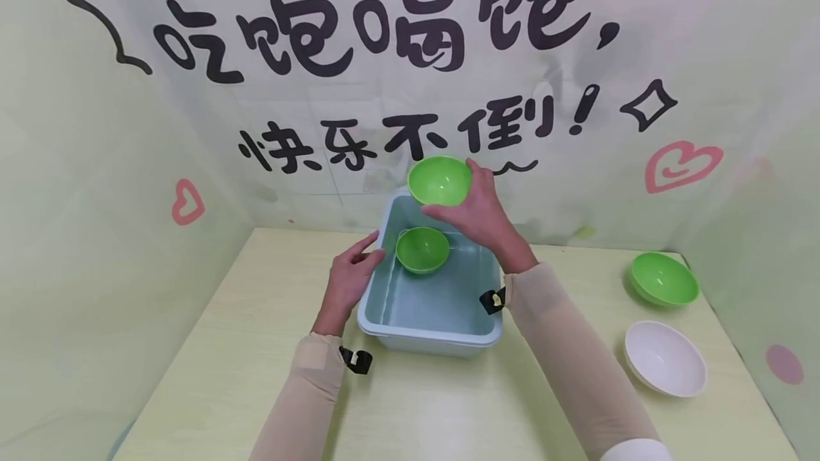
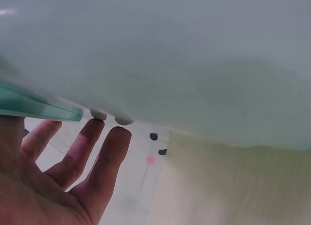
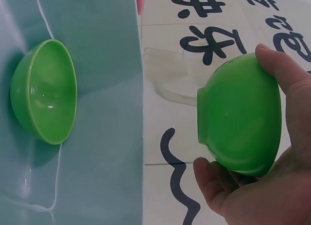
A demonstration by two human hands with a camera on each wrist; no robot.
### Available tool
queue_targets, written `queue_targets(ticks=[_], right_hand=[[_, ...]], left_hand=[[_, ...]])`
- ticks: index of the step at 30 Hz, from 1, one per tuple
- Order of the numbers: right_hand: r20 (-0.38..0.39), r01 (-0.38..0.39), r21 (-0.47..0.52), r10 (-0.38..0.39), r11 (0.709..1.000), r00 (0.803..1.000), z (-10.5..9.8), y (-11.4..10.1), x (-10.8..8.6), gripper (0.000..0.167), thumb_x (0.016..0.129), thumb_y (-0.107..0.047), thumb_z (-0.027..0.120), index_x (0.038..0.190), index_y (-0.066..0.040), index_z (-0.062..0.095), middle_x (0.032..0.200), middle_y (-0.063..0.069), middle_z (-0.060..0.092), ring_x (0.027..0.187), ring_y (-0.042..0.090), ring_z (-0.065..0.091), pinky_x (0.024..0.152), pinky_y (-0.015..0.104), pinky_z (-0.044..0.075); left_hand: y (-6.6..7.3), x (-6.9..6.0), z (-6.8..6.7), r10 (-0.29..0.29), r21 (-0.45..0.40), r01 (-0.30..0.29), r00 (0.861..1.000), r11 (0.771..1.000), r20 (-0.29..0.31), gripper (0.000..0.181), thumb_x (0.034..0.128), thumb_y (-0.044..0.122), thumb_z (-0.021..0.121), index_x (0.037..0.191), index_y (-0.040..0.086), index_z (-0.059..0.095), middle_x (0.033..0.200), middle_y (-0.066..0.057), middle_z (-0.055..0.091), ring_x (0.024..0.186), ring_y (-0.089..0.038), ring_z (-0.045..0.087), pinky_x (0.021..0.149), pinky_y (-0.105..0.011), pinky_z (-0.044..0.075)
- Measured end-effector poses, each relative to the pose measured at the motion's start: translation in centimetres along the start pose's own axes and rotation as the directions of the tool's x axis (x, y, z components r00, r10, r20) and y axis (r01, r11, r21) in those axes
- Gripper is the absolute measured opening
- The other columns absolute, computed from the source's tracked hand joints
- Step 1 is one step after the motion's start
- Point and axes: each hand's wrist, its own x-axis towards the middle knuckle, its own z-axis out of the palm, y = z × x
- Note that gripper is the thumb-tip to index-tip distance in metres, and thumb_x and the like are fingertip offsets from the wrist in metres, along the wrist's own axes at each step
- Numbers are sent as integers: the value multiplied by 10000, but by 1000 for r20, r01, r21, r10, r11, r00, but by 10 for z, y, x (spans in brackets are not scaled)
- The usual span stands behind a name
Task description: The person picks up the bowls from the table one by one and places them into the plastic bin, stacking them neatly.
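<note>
A green bowl (image 1: 439,181) is gripped by its side in my right hand (image 1: 482,213), above the far end of a light blue bin (image 1: 435,338). The right wrist view shows my thumb near the rim of this bowl (image 3: 240,115) and curled fingers under it. Inside the bin sits another green bowl (image 1: 423,250), upright near the left wall; it shows too in the right wrist view (image 3: 51,93). My left hand (image 1: 349,279) touches the bin's left rim. In the left wrist view its fingers (image 2: 109,162) reach up to the bin's wall (image 2: 170,79).
At the table's right side stand a green bowl (image 1: 664,279) and, nearer, a white bowl (image 1: 666,359). Behind the bin rises a white backdrop (image 1: 307,105) with black characters. Side panels border the table (image 1: 256,290) left and right.
</note>
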Motion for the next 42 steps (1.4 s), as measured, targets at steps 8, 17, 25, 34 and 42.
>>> queue_targets(ticks=[8,17,25,34,42], right_hand=[[12,-13,-17,13,1000,1000,7,3,3,1229,734,-516,862,1632,-100,133,1561,188,284,1340,359,462,1135,537,441],[27,-3,2,3,1000,1000,14,10,3,1220,743,-525,857,1630,-97,136,1561,194,284,1331,367,461,1124,539,447],[28,-8,-10,9,1000,1000,21,16,4,1219,740,-528,859,1629,-91,148,1552,197,298,1325,369,472,1112,538,459],[37,-20,-24,21,1000,999,27,23,5,1215,733,-519,865,1624,-84,162,1583,193,280,1317,369,464,1087,546,470],[41,-22,-43,23,999,999,34,31,7,1229,732,-518,872,1622,-57,160,1593,217,277,1329,372,455,1103,549,459]], left_hand=[[1,1,0,6,-5,-6,1000,1000,-12,476,969,403,661,1437,348,590,1284,-171,708,1113,-337,709,889,-424,607],[-2,1,2,4,-7,-4,1000,1000,-24,470,968,386,669,1429,333,602,1252,-173,720,1059,-311,722,845,-386,613],[-1,0,2,7,-17,-8,1000,1000,-26,468,961,379,678,1422,333,609,1241,-174,724,1079,-334,718,841,-369,606],[-2,0,2,-2,-27,2,1000,1000,-26,472,956,390,683,1420,339,609,1251,-168,723,1112,-338,712,868,-389,604],[-3,1,2,12,-25,-13,1000,1000,-26,464,964,378,679,1420,329,611,1248,-167,727,1102,-327,716,866,-376,601]])
